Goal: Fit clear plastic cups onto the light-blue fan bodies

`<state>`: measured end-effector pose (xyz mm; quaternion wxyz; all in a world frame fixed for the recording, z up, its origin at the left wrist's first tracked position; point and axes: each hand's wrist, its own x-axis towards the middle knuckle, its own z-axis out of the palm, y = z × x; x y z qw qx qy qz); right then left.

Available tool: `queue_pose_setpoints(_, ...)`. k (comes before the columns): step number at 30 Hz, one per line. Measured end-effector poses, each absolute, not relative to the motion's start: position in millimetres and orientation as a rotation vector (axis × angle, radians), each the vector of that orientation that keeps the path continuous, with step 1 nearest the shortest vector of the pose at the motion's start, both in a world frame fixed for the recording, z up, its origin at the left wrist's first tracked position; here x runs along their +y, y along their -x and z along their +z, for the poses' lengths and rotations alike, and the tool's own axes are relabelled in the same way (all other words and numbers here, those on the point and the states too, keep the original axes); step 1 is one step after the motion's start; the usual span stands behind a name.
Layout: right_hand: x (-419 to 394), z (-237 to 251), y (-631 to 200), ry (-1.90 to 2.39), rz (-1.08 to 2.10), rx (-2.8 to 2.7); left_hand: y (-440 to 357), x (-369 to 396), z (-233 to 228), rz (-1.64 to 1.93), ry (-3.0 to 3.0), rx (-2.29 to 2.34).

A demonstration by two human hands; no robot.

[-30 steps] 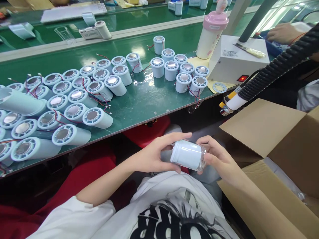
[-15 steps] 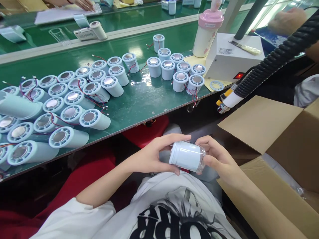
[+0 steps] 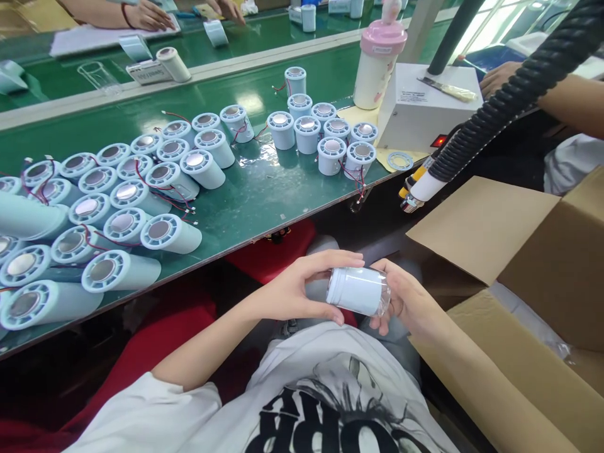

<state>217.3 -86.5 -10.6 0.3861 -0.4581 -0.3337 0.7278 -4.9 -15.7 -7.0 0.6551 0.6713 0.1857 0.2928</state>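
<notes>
Over my lap I hold a pale blue plastic cylinder (image 3: 357, 290) lying sideways, wrapped in clear film. My left hand (image 3: 297, 290) grips its left, capped end with thumb below and fingers above. My right hand (image 3: 402, 301) cups its right end from behind. On the green bench (image 3: 245, 195) in front lie several similar cylinders with metal discs and red wires (image 3: 155, 233), some on their sides at left, others upright (image 3: 330, 154) toward the right.
An open cardboard box (image 3: 519, 283) stands at my right. A black corrugated hose with a nozzle (image 3: 427, 182) hangs over the bench edge by a white box with a red switch (image 3: 425, 107) and a pink-lidded bottle (image 3: 375, 60). Other people's hands (image 3: 146, 14) work across the belt and at right (image 3: 495, 77).
The view drifted right and down, so the bench items sit further left and lower. The cylinder has been turned slightly between my hands and stays over my lap.
</notes>
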Motion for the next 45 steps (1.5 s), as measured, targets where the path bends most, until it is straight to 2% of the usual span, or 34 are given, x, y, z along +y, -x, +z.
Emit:
queue_pose_setpoints(14,-81,5,-206,1.247,2.26,-0.584,11,-21,-7,0.712,-1.8,0.4)
queue_pose_setpoints(18,-83,3,-208,1.215,2.3,-0.671,10,-26,-6,0.709,-1.776,0.443)
queue_pose_setpoints(20,-86,-2,-211,1.273,2.146,-0.816,10,-30,-4,0.682,-1.712,0.497)
queue_pose_setpoints(23,-92,-9,-217,1.433,1.556,-1.191,9,-35,-1,0.637,-1.572,0.584)
queue_pose_setpoints(25,-96,-13,-222,1.343,1.149,-1.5,9,-38,0,0.627,-1.478,0.617)
queue_pose_setpoints(28,-99,-17,-227,1.023,0.852,-1.853,9,-39,-1,0.604,-1.408,0.628)
queue_pose_setpoints(30,-99,-16,-228,0.971,0.9,-1.882,9,-37,-1,0.576,-1.416,0.609)
queue_pose_setpoints(36,-100,-9,-228,1.037,1.648,-1.22,15,-34,3,0.549,-1.55,0.488)
queue_pose_setpoints(45,-96,-19,-222,1.187,1.666,-1.204,3,-42,-20,0.463,-1.271,0.508)
